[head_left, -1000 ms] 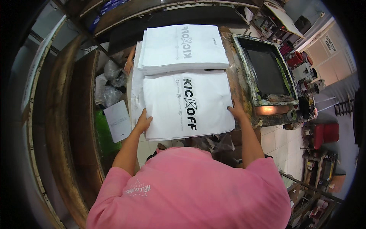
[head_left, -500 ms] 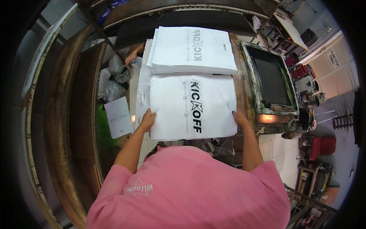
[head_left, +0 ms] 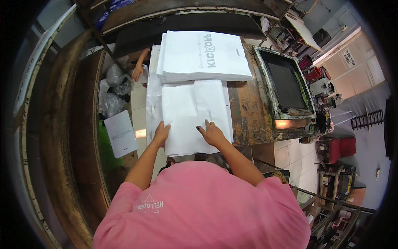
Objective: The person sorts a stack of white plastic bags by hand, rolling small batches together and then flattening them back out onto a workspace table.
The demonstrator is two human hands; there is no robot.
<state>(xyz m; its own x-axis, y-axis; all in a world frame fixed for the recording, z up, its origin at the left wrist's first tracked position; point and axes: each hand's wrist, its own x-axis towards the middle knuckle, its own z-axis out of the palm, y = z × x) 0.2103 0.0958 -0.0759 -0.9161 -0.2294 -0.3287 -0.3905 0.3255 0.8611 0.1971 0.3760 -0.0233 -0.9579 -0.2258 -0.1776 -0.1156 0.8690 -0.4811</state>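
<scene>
A white sheet [head_left: 178, 112], thin like paper or plastic film, lies in front of me with its right part folded over toward the left. The dark lettering on its face is covered by the fold. My left hand [head_left: 161, 133] grips the left edge, thumb on top. My right hand [head_left: 214, 133] rests on the folded flap [head_left: 209, 97], with thumb and forefinger spread; a fingertip has a dark smudge. Just beyond is a thick stack of white printed sheets [head_left: 203, 54].
A framed printing screen [head_left: 286, 85] lies on the stained wooden table [head_left: 244, 112] at right. Paint cans [head_left: 313, 74] stand beyond it. At left are a loose printed sheet [head_left: 121, 133], clear plastic bags [head_left: 118, 79], wooden shelves [head_left: 81, 124] and another person's hand [head_left: 138, 71].
The right part of the sheet has been folded leftward, covering its print. My right hand moved from the right edge to the middle; my left hand stays at the left edge.
</scene>
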